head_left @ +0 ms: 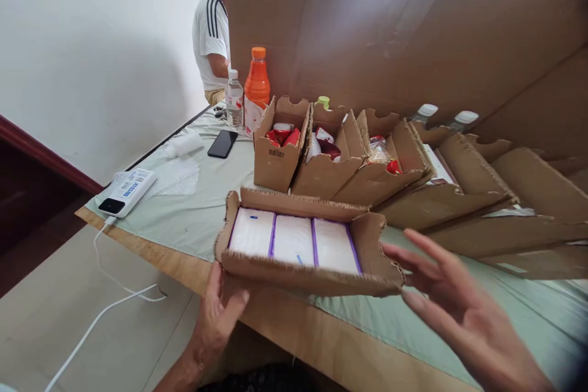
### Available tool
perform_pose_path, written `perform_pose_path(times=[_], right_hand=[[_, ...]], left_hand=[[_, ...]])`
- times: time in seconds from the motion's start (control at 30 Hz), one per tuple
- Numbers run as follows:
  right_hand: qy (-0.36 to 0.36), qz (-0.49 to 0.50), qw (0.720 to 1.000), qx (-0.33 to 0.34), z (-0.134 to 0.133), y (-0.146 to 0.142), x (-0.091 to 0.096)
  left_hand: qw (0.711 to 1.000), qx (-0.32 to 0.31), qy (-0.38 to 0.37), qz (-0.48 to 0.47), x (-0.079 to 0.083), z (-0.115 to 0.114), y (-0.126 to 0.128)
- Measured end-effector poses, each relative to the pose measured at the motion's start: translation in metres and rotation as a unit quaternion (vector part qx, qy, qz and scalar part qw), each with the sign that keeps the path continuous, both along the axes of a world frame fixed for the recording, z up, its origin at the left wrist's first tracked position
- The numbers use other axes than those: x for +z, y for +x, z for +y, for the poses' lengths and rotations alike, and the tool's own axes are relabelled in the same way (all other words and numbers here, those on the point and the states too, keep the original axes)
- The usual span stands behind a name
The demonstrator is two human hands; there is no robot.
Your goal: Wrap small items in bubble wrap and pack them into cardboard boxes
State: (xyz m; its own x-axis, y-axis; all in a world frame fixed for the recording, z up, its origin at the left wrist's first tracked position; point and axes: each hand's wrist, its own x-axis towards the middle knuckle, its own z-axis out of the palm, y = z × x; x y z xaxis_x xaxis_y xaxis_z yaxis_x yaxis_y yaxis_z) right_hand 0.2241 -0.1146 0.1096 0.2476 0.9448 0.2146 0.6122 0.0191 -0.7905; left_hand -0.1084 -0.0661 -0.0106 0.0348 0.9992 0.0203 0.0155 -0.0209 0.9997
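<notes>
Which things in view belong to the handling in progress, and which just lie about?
Likely in use:
- near cardboard box
- white packs inside
- boxes behind, possibly

Apparently lying about:
- black phone
- orange bottle
- clear bottle
- white device
- plastic wrap

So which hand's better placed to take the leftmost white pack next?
Probably the left hand: by the left end of the front cardboard box, nearer the leftmost white pack; right hand is at the other end.

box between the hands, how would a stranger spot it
On the cloth-covered table stands a row of cardboard boxes. In front, between the left hand and right hand, is the open box. It alone shows three white, purple-edged packs.
</notes>
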Motion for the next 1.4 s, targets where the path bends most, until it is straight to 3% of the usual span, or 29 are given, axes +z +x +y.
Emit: perform_pose_path(times=[0.07,0.13,0.27,0.5,0.67,0.77,0.83,0.9,1.03,1.17,1.27,1.4], right_hand=[[-0.032,-0.017,0.999,0.039,-0.02,0.001,-0.025],[-0.061,-0.035,0.997,0.036,-0.031,-0.007,-0.045],[-0.067,-0.038,0.994,-0.074,-0.039,-0.017,-0.069],[-0.028,0.022,0.973,-0.228,-0.051,0.021,-0.077],[-0.007,0.074,0.946,-0.315,-0.031,0.049,-0.073],[-0.025,0.067,0.933,-0.352,-0.019,0.062,-0.085],[-0.084,0.038,0.933,-0.347,-0.018,0.067,-0.102],[-0.12,-0.032,0.94,-0.319,-0.024,0.071,-0.123],[-0.076,-0.172,0.939,-0.287,-0.042,0.074,-0.158],[-0.089,-0.22,0.93,-0.279,-0.048,0.074,-0.167],[-0.096,-0.236,0.923,-0.289,-0.047,0.074,-0.167],[-0.111,-0.249,0.915,-0.299,-0.049,0.077,-0.167]], left_hand=[[1.0,-0.016,-0.012,0.008,0.002,-0.01,0.012],[1.0,-0.02,-0.009,0.012,0.008,-0.012,0.023],[0.997,-0.075,0.009,0.007,0.017,-0.002,0.051],[0.983,-0.18,0.025,0.027,0.005,0.029,0.122],[0.972,-0.218,0.063,0.062,0.009,0.051,0.173],[0.952,-0.235,0.119,0.155,0.014,0.072,0.182],[0.931,-0.228,0.153,0.241,0.017,0.092,0.167],[0.921,-0.183,0.156,0.305,0.02,0.116,0.134],[0.909,0.01,0.108,0.403,0.029,0.176,0.036],[0.847,0.183,0.04,0.497,0.037,0.232,-0.048],[0.808,0.223,0.002,0.545,0.037,0.256,-0.078],[0.785,0.21,-0.001,0.583,0.026,0.258,-0.076]])
